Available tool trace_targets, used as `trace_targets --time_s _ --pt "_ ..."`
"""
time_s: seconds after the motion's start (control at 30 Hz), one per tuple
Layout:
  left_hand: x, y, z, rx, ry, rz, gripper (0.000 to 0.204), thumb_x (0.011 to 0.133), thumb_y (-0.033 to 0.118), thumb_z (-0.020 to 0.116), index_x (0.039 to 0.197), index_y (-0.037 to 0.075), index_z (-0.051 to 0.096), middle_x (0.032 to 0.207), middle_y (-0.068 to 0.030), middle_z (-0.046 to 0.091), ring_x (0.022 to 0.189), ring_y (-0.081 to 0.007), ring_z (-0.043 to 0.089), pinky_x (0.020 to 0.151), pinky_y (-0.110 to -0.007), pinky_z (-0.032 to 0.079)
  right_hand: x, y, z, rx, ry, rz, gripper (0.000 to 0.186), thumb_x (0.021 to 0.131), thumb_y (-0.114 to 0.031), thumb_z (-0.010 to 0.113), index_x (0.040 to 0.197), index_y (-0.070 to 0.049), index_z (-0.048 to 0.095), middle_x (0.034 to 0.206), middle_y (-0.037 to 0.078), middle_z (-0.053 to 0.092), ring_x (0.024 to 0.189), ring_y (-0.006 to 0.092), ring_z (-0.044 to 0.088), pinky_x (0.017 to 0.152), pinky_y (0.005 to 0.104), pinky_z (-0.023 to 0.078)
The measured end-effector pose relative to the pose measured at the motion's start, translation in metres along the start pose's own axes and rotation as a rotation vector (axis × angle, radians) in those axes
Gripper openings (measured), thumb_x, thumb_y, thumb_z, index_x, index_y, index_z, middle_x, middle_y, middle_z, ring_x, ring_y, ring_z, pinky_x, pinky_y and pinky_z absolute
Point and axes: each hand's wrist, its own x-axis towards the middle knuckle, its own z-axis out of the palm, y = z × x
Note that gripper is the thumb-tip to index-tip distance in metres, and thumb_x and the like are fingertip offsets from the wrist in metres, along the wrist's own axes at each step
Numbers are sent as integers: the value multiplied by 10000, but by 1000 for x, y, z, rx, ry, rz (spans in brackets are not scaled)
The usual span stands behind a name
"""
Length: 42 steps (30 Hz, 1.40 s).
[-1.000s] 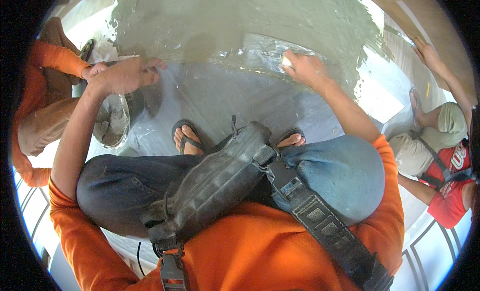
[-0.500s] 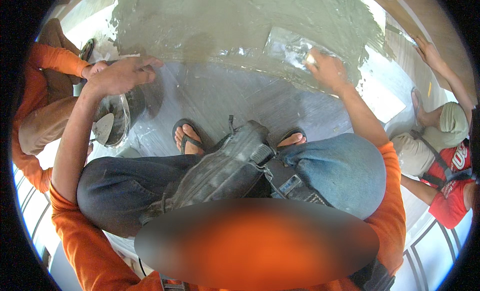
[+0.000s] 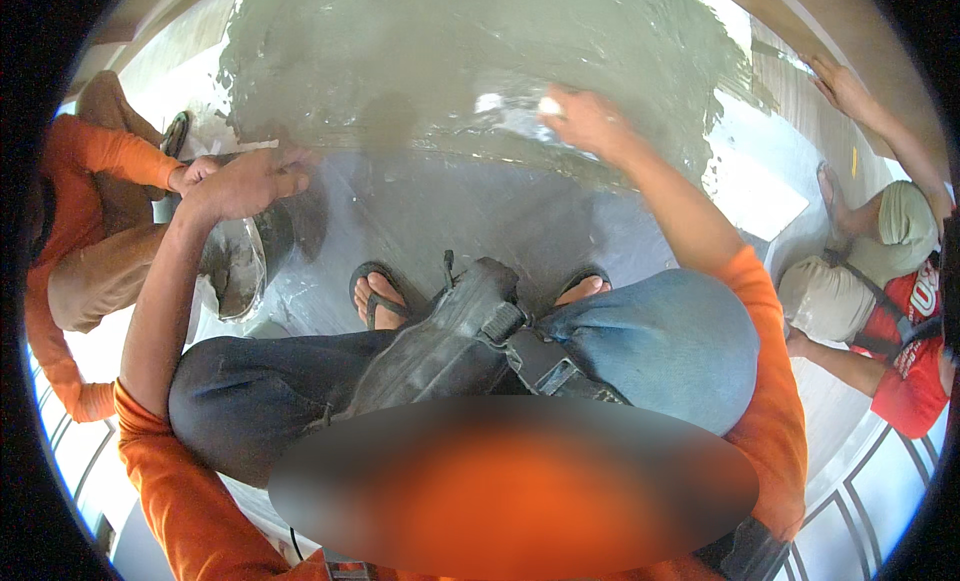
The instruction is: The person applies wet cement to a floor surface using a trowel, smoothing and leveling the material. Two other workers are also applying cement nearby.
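While the right hand (image 3: 590, 126), in the upper middle of the frame, grips the pale handle (image 3: 549, 106) of a finishing trowel (image 3: 513, 111), the blade appears to lie near the lower margin of a wet mortar coat (image 3: 400, 41) that fills the top of the frame. The right fingers are curled around that handle; the blade is too blurred for its tilt to be read. To work this surface well, I would press evenly along the whole blade, raise its leading edge slightly so that it does not dig in, overlap each pass, and feather gently along the lower margin rather than drag mortar over it onto the grey floor (image 3: 450, 206) in the centre.

The left hand (image 3: 245, 181), left of centre, shows nothing in its grasp; its fingers reach out loosely, slightly apart, their tips blurred, just above a bucket (image 3: 262, 256) in the frame.

Counted, there are one trowel, one mortar coat, one bucket, one black waist bag (image 3: 440, 331) at lower centre, and two flip-flops (image 3: 385, 303) on the person's feet. Two co-workers show: one at the left edge in an orange top (image 3: 130, 161), one at the right edge in a red shirt (image 3: 905, 396).
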Motion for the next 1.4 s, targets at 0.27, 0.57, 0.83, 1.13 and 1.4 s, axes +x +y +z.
trace_targets --time_s 0.27,0.57,0.83,1.13,1.4 --pt "12 -3 -2 145 -126 -70 469 1026 324 626 1412 59 599 1272 -139 687 1183 -252 647 1019 -364 497 -16 19 7 113 30 46 485 984 -423 636 1354 -111 596 1072 221 740 996 397 721 881 516 561" --pt "10 -13 6 -204 -46 -65 442 1029 262 635 1410 42 594 1274 -113 698 1180 -212 642 1014 -357 492 20 18 1 15 1 90 537 995 -498 571 1418 -167 563 1196 211 724 1117 403 698 950 544 560" --pt "2 -12 2 -130 -78 -109 462 1030 283 635 1408 20 594 1252 -132 707 1174 -219 649 1024 -349 479 8 159 -52 59 500 333 548 1009 -513 593 1386 -116 567 1104 252 737 1049 439 709 916 533 563" --pt "16 -10 0 4 -3 13 490 1010 356 615 1412 76 601 1174 -171 734 1115 -265 685 1031 -387 482 -46 58 -7 -10 11 -15 515 988 -530 591 1284 -110 613 1077 232 742 1038 421 719 911 560 562" --pt "28 -26 15 -73 -18 71 440 977 259 608 1356 35 622 1095 -157 744 1036 -285 703 951 -397 520 -27 66 -36 136 301 140 488 958 -530 629 1267 -154 601 975 207 751 949 428 732 845 560 574"
